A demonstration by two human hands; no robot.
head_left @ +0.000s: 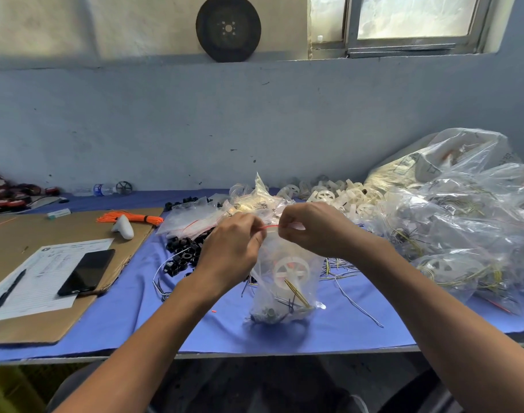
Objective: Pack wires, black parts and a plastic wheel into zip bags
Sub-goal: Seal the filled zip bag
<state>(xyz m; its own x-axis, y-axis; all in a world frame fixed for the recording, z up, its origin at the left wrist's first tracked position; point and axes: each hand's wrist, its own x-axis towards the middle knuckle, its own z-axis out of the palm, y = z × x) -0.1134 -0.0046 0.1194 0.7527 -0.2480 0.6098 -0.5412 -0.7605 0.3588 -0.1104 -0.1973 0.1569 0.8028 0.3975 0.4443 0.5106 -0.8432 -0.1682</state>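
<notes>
Zip bag: wheel, wires inside. Left hand, right hand pinch red zip strip at bag top. Advice: press along strip end to end, bag upright.

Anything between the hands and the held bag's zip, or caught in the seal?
Nothing visible. The left hand and right hand both pinch the red zip strip at the top of the zip bag. The plastic wheel and wires sit lower, below the strip. Under the fingers it cannot be seen.
</notes>
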